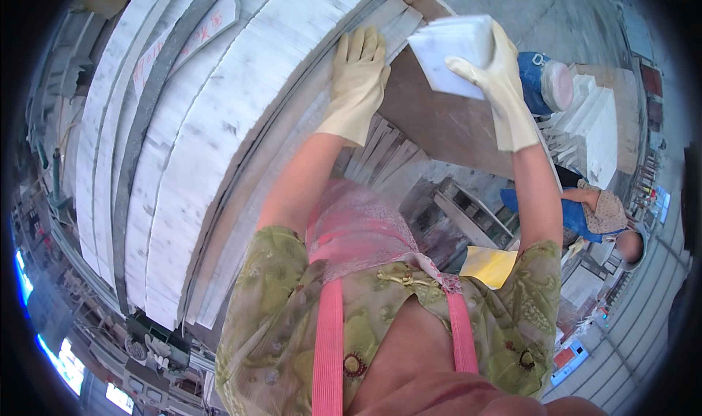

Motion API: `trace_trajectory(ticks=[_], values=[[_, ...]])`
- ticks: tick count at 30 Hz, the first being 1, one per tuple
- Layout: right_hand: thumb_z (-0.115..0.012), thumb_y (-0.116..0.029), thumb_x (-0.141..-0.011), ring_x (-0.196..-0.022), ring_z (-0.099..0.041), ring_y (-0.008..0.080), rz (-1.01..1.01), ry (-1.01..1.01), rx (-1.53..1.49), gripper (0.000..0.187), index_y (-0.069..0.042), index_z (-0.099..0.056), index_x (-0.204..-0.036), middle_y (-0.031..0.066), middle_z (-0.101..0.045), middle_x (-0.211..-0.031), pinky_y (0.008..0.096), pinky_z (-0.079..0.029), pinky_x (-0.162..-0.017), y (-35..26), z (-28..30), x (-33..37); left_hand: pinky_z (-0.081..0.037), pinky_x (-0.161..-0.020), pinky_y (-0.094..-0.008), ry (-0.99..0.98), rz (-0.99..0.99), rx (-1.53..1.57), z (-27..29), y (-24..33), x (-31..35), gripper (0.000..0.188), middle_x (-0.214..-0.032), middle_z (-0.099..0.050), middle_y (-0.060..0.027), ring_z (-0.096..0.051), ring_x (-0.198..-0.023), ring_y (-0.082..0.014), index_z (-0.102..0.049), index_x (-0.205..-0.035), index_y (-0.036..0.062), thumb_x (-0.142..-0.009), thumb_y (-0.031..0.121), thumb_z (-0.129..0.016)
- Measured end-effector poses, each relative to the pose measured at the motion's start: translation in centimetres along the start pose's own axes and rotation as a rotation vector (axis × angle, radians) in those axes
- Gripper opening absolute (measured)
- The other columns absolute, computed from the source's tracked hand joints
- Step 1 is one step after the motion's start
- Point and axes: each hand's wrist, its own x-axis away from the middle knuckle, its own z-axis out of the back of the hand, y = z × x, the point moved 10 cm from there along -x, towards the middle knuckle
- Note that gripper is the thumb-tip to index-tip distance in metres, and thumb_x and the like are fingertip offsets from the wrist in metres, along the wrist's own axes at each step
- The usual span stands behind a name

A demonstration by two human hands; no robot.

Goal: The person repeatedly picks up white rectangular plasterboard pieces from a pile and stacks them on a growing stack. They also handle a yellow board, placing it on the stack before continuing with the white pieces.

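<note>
My right hand [503, 83], in a cream rubber glove, grips a small stack of thin white marble tiles [450, 57] by its right side, thumb in front. The stack is raised above a brown board [431, 112]. My left hand [358, 72], gloved the same way, lies flat with its fingers stretched out over narrow pale stone strips [398, 19]. Nothing shows in its grasp. To its left stands a long row of upright white-grey marble slabs [212, 130].
A blue bucket [536, 87] stands right of my right hand, near stacked white stone pieces [596, 130]. Another person [596, 211] bends at work on the right. Several long strips [384, 149] lie below the board. A yellow sheet [488, 267] is by my right arm.
</note>
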Motion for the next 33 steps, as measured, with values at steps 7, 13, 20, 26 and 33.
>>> trace_trajectory(ticks=[7, 13, 20, 26, 33], values=[[-0.090, -0.050, -0.062, -0.115, -0.065, 0.0417, 0.084, -0.020, 0.629, 0.100, -0.002, -0.050, -0.140, 0.0272, -0.065, -0.126, 0.0454, -0.053, -0.099, -0.9, -5.8, -8.2, -0.023, -0.125, -0.0483, -0.066, 0.008, 0.016, 0.3, 0.0, -0.6, 0.061, -0.155, -0.047, -0.0170, -0.037, -0.148, -0.0317, -0.050, -0.146, -0.0005, -0.095, 0.030, -0.062], [-0.091, -0.052, -0.060, -0.122, -0.061, 0.0417, -0.070, -0.202, 0.750, 0.113, 0.000, -0.042, -0.147, 0.0280, -0.061, -0.132, 0.0460, -0.051, -0.104, 0.1, -8.0, -10.5, -0.023, -0.124, -0.0490, -0.076, 0.007, 0.056, 0.6, 0.0, -0.6, 0.060, -0.153, -0.048, -0.0186, -0.037, -0.147, -0.0329, -0.050, -0.145, -0.0025, -0.095, 0.029, -0.061], [-0.089, -0.054, -0.062, -0.117, -0.065, 0.0404, -0.110, -0.263, 0.837, 0.095, -0.001, -0.049, -0.129, 0.0257, -0.063, -0.130, 0.0455, -0.054, -0.099, 0.5, -8.5, -10.9, -0.024, -0.124, -0.0498, -0.100, 0.026, 0.135, 0.8, -0.3, -0.6, 0.061, -0.154, -0.047, -0.0184, -0.035, -0.148, -0.0336, -0.050, -0.145, -0.0034, -0.093, 0.027, -0.063], [-0.082, -0.053, -0.062, -0.114, -0.066, 0.0405, -0.149, -0.339, 0.704, 0.088, -0.001, -0.050, -0.125, 0.0236, -0.064, -0.127, 0.0481, -0.056, -0.092, 0.7, -8.6, -11.6, -0.023, -0.124, -0.0502, -0.079, 0.034, 0.195, 1.2, -0.5, -0.5, 0.063, -0.155, -0.045, -0.0191, -0.034, -0.149, -0.0325, -0.049, -0.145, -0.0037, -0.092, 0.026, -0.064], [-0.081, -0.052, -0.063, -0.110, -0.066, 0.0416, -0.102, -0.333, 0.720, 0.085, -0.002, -0.049, -0.124, 0.0204, -0.064, -0.127, 0.0484, -0.056, -0.089, 1.8, -8.9, -11.9, -0.022, -0.124, -0.0505, -0.057, 0.037, 0.171, 1.1, -0.2, -0.7, 0.062, -0.153, -0.046, -0.0186, -0.034, -0.147, -0.0343, -0.049, -0.143, -0.0043, -0.091, 0.025, -0.065]])
